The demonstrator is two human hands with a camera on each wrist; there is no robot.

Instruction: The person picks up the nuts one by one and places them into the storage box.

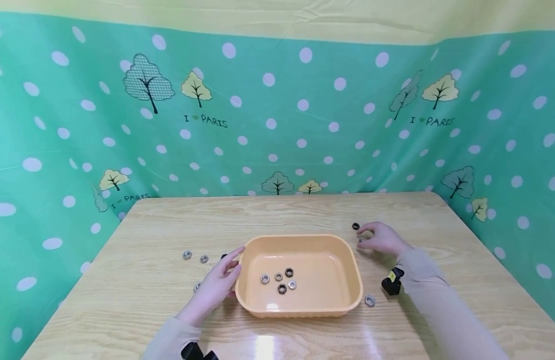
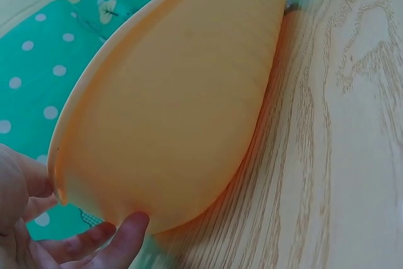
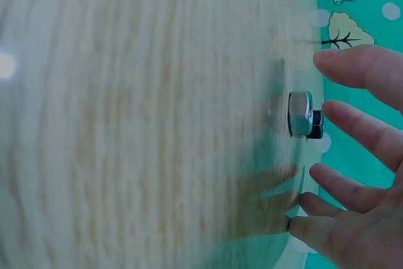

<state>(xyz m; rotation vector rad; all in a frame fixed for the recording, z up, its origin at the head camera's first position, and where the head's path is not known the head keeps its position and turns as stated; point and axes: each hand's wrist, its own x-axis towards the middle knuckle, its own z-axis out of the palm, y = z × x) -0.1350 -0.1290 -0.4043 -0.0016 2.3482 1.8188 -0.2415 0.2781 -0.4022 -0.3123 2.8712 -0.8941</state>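
A peach plastic bin (image 1: 300, 312) stands on the wooden table, with several silver and dark nuts (image 1: 279, 276) inside. At its left end my left hand (image 1: 216, 285) touches the rim and wall with spread fingers; the left wrist view shows these fingers (image 2: 129, 237) against the bin's wall (image 2: 170, 99). Beyond the bin's right side, my right hand (image 1: 383, 239) hovers with fingers apart around a small nut (image 1: 361, 241). A dark nut (image 1: 356, 226) lies just past its fingertips. In the right wrist view a silver nut (image 3: 300, 114) is in front of the spread fingers (image 3: 365, 130), a dark one behind it.
A silver nut (image 1: 369, 300) lies right of the bin, near its front corner. Left of the bin are silver nuts (image 1: 187, 255), one partly behind the left hand, and a dark nut (image 1: 223, 256). A green dotted curtain (image 1: 286, 125) hangs behind the table (image 1: 169, 220).
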